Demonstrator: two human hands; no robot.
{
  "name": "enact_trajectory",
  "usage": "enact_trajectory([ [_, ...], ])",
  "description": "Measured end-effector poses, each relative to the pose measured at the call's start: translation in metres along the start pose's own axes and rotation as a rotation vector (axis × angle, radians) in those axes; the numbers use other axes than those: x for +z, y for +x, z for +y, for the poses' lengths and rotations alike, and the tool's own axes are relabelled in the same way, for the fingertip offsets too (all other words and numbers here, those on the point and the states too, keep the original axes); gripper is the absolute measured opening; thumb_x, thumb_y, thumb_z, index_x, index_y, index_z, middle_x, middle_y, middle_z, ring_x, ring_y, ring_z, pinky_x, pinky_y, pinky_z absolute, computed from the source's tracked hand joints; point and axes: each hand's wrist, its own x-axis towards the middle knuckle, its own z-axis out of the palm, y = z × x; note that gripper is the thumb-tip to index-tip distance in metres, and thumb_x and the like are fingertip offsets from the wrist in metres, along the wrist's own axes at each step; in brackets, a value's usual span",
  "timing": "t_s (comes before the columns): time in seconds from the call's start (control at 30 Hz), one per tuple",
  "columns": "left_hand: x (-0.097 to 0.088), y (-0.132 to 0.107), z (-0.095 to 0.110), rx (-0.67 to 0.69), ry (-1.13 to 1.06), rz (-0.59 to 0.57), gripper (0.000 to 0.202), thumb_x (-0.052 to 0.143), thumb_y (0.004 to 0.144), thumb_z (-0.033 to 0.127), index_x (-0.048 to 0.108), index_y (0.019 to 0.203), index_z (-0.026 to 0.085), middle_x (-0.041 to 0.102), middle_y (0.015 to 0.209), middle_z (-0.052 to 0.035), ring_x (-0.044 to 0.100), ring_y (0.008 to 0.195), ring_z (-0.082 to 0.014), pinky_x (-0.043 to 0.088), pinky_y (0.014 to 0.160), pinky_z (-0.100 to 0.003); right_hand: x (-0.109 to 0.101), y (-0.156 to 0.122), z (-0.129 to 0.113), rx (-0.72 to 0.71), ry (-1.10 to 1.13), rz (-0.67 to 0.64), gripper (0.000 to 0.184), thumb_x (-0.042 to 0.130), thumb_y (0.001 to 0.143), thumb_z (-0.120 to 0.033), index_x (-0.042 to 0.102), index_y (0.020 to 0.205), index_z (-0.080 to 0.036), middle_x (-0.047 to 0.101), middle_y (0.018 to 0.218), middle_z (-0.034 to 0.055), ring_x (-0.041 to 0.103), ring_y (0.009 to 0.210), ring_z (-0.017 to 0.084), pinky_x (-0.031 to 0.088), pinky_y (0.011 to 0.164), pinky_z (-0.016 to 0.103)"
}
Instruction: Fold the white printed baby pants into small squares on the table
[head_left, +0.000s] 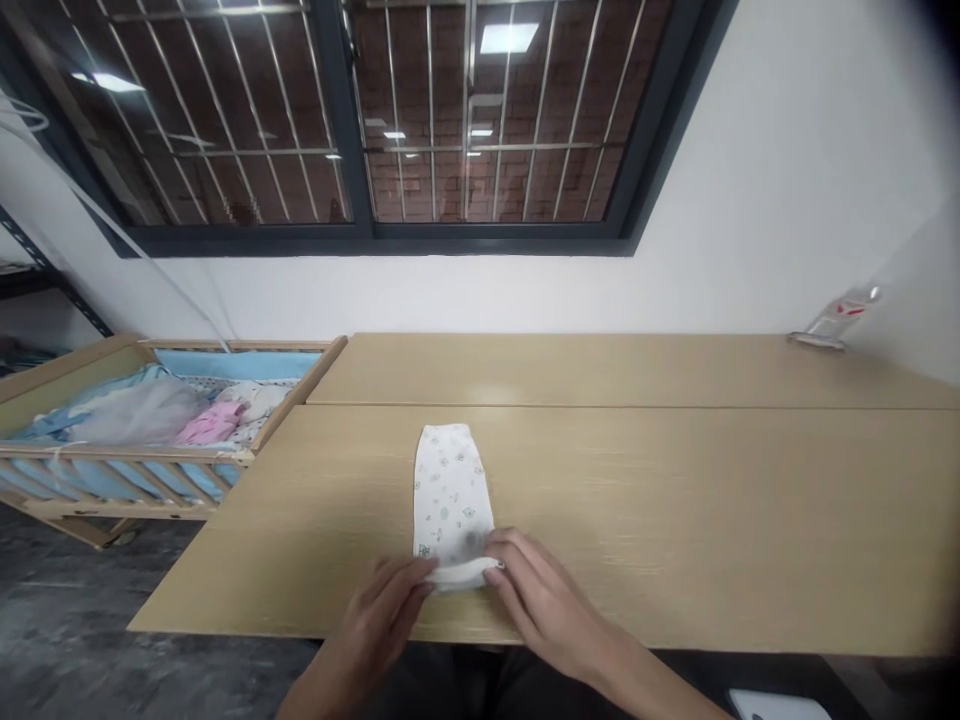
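Observation:
A small white cloth garment [452, 490] with tiny printed figures lies lengthwise on the wooden table [675, 520]. It looks folded flat, narrower at its far end; I cannot tell its exact kind. Its near edge is turned up into a thick white band. My left hand [386, 605] pinches the left end of that band between thumb and fingers. At the band's right end, my right hand [547, 605] is closed on the cloth in the same way. Both hands are close to the table's front edge, and the far part of the garment rests flat.
A wooden crib [225, 465] with blue lining, holding bedding and a pink cloth [212, 423], stands at the left. A clear plastic bag [836, 318] leans in the back right corner. Behind the table is a barred window [487, 238]. A white device [776, 705] sits below at the right.

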Motion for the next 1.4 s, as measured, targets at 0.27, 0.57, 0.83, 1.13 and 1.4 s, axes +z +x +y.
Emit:
enact_trajectory([
  [0.27, 0.003, 0.102, -0.050, -0.093, 0.009, 0.038, 0.019, 0.050, 0.103, 0.029, 0.066, 0.112, 0.021, 0.073, 0.109, -0.0059, 0.069, 0.103, -0.0186, 0.056, 0.093, -0.031, -0.014, 0.077, 0.038, 0.074, -0.149, 0.122, 0.024, 0.035, 0.108, -0.030, 0.056, 0.105, -0.020, 0.061, 0.102, 0.0104, 0.060, 0.096, 0.024, 0.053, 0.087, 0.042],
  [0.57, 0.034, 0.180, -0.103, -0.436, 0.291, -0.234, 0.026, 0.043, 0.102, 0.022, 0.065, 0.116, 0.018, 0.073, 0.116, -0.0114, 0.068, 0.104, -0.0230, 0.051, 0.088, -0.031, 0.018, 0.167, 0.129, 0.212, -0.123, 0.113, 0.023, 0.039, 0.105, -0.022, 0.062, 0.105, -0.017, 0.062, 0.106, 0.0087, 0.057, 0.102, 0.020, 0.045, 0.095, 0.032],
  [0.83, 0.055, 0.175, -0.071, -0.471, 0.474, -0.302, 0.030, 0.045, 0.101, 0.021, 0.059, 0.126, 0.012, 0.064, 0.128, -0.0194, 0.060, 0.117, -0.0290, 0.048, 0.095, -0.037, 0.046, 0.172, 0.171, 0.321, -0.142, 0.027, 0.022, 0.046, 0.102, -0.021, 0.066, 0.107, -0.016, 0.063, 0.107, 0.0102, 0.059, 0.106, 0.020, 0.045, 0.097, 0.031],
  [1.13, 0.100, 0.051, 0.017, -0.365, 0.615, -0.214, 0.064, 0.046, 0.099, 0.050, 0.047, 0.149, 0.009, 0.048, 0.152, -0.0239, 0.046, 0.138, -0.0426, 0.041, 0.109, -0.055, 0.039, 0.155, 0.101, -0.075, -0.059, -0.080, 0.048, 0.043, 0.104, -0.040, 0.050, 0.149, -0.025, 0.052, 0.153, 0.0084, 0.043, 0.143, 0.026, 0.028, 0.121, 0.037],
  [1.4, 0.099, 0.024, -0.011, -0.343, 0.595, -0.265, 0.055, 0.045, 0.098, 0.058, 0.066, 0.133, 0.021, 0.064, 0.136, -0.0193, 0.052, 0.131, -0.0426, 0.036, 0.111, -0.066, 0.055, 0.124, 0.073, -0.275, 0.034, -0.603, 0.056, 0.033, 0.108, -0.048, 0.029, 0.160, -0.031, 0.023, 0.169, 0.0024, 0.020, 0.156, 0.019, 0.014, 0.128, 0.040],
])
